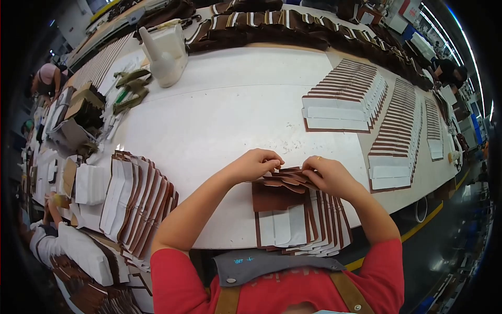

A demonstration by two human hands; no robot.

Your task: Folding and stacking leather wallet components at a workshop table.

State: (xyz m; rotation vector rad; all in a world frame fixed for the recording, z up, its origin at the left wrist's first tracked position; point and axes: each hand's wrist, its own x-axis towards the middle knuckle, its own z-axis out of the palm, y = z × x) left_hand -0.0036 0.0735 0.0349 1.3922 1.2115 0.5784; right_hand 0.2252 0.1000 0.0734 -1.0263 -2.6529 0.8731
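Note:
Brown leather-like panels (279, 198) with white backing lie in a fanned stack (288, 223) at the table edge before me. Their far ends are bent up in overlapping brown flaps (290, 179). My right hand (329, 174) pinches the right side of these flaps between thumb and fingers. At the left end of the flaps is my left hand (261, 165), its fingers curled and the fingertips close to the brown edge. Whether those fingertips hold a flap is hidden.
Fanned rows of white-backed brown panels (337, 114) lie at the right, another stack (133, 204) at the left. A white plastic bottle (160, 64) stands at the back left, with dark brown striped pieces (266, 29) along the far side. A co-worker (51, 227) is at the left.

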